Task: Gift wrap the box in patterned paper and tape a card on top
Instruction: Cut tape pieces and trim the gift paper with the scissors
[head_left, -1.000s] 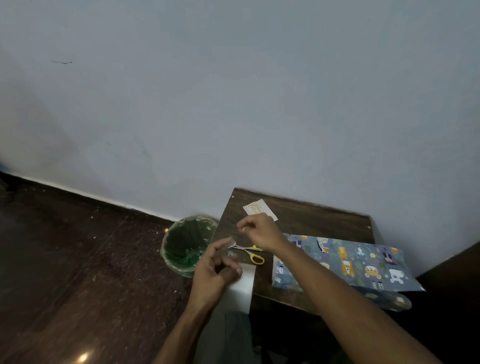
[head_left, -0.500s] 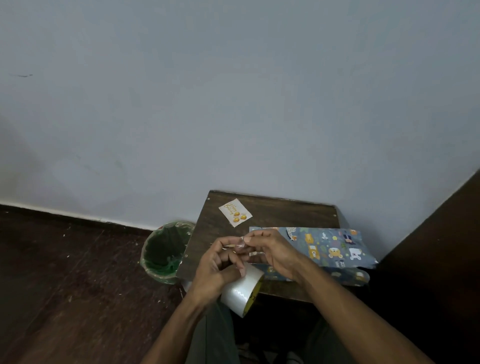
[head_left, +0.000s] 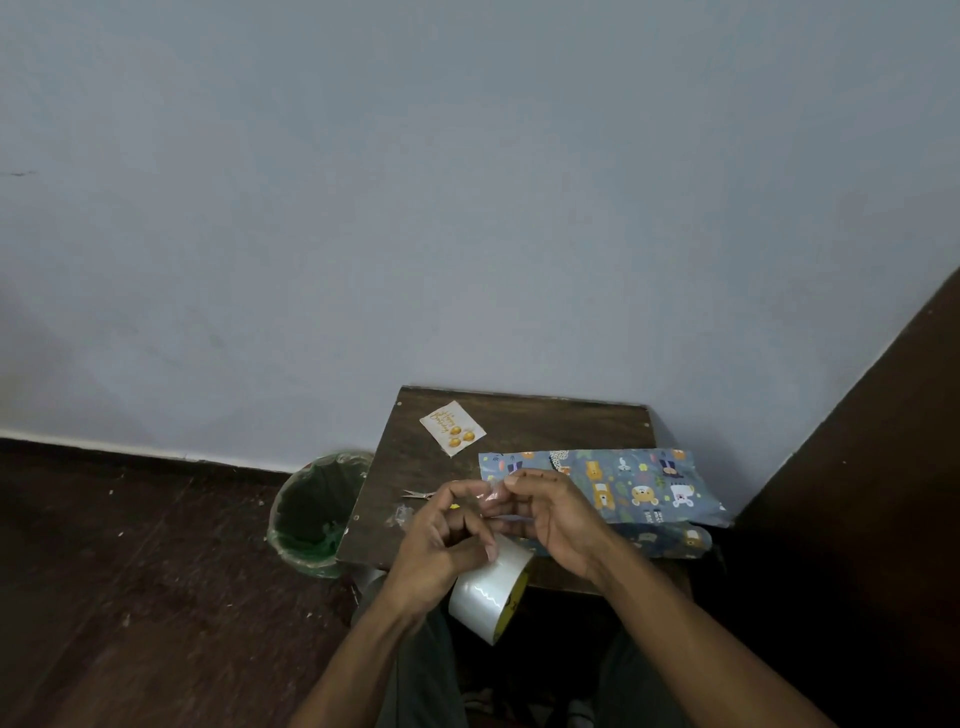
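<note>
Over near table (head_left: 519, 421) edge, left hand (head_left: 441, 551) grips tape roll (head_left: 491, 590); right hand (head_left: 556, 514) pinches clear tape strip (head_left: 491, 501). Card (head_left: 453, 428) far left.

Quick count: one small card (head_left: 452, 428) near the surface's (head_left: 545, 421) far left corner, one wrapped box (head_left: 623, 483) along the right edge, one pair of scissors (head_left: 415, 494), one tape roll (head_left: 488, 592), two hands, left (head_left: 436, 545) and right (head_left: 550, 514), plus one green bin (head_left: 311, 512) on the floor.

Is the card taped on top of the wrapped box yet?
No. The card lies loose on the table, apart from the wrapped box.
</note>
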